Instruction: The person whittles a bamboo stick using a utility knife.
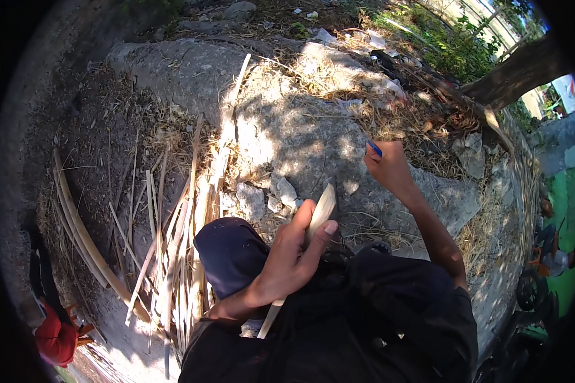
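Note:
My left hand (294, 252) is closed around a pale wooden stick (322, 207), possibly split bamboo, above my lap. The stick's cut, tapering end points up and away from me, and its lower part (272, 318) shows below my wrist. Out to the right, apart from the stick, my right hand (391, 167) is a fist around a small blue-handled tool (375, 149). A thin piece seems to stick out beyond the fist, but I cannot make out the tool's kind.
Long pale strips (172, 255) lie heaped at my left, beside curved poles (86, 239). Before me is a large rock slab (300, 121) with loose stones (251, 201). A tree trunk (524, 73) leans at far right. People sit at both edges, one in red (56, 335).

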Motion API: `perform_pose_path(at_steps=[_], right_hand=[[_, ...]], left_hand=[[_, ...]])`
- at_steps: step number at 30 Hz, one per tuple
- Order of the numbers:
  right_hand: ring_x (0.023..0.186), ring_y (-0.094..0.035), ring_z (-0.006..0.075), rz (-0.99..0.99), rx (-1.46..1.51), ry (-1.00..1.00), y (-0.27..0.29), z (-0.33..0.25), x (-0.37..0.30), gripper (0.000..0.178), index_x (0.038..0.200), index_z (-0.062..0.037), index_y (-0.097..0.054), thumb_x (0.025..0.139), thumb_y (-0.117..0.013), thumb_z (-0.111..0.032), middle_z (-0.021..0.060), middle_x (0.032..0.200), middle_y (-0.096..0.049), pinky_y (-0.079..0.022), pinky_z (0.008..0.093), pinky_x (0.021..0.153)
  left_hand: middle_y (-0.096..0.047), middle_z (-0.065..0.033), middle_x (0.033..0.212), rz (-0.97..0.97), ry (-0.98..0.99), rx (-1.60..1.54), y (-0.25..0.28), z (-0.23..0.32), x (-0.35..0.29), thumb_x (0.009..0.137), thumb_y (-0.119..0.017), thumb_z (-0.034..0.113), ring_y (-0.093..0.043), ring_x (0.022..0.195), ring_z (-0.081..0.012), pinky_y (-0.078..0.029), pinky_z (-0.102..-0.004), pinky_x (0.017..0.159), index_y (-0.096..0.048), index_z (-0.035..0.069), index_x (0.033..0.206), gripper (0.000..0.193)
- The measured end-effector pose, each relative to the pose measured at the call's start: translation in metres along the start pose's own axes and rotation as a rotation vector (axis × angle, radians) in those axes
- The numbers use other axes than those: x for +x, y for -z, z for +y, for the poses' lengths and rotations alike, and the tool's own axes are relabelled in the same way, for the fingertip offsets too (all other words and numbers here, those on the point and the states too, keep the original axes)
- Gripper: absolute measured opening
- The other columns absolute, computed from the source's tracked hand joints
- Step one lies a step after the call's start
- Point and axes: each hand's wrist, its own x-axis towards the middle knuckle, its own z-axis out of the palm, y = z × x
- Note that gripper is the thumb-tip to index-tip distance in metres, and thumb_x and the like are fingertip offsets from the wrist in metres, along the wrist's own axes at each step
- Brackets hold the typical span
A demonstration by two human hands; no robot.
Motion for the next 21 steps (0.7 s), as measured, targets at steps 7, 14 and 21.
perform_pose_path(at_steps=[7,14,21], right_hand=[[0.053,-0.054,0.0322,-0.04,0.123,0.139,0.032,-0.081,-0.004,0.015,0.073,-0.0042,-0.057,0.078,-0.07,-0.001,0.0116,0.063,-0.055,-0.038,0.0397,0.05],[0.055,-0.059,0.0278,-0.129,0.067,0.358,0.038,-0.109,-0.011,0.022,0.081,-0.0061,-0.061,0.065,-0.077,-0.003,0.0066,0.069,-0.055,-0.042,0.0399,0.051],[0.051,-0.056,0.0257,-0.091,0.006,0.387,0.028,-0.107,-0.008,0.017,0.078,-0.0076,-0.059,0.07,-0.074,-0.005,0.0045,0.067,-0.055,-0.039,0.0386,0.047]], left_hand=[[-0.054,-0.0053,0.065,-0.029,-0.061,0.043,-0.001,0.0,0.002,0.111,-0.054,0.019,-0.051,0.056,-0.0125,-0.038,-0.0344,0.054,-0.051,0.002,0.102,0.019],[-0.051,-0.0092,0.064,-0.03,-0.077,0.081,-0.003,0.004,-0.001,0.111,-0.05,0.014,-0.05,0.054,-0.0182,-0.036,-0.0381,0.053,-0.047,0.003,0.105,0.013],[-0.052,-0.0175,0.065,0.021,-0.073,0.186,-0.006,0.003,-0.004,0.109,-0.053,0.013,-0.057,0.055,-0.0375,-0.037,-0.0434,0.052,-0.045,0.002,0.108,0.014]])
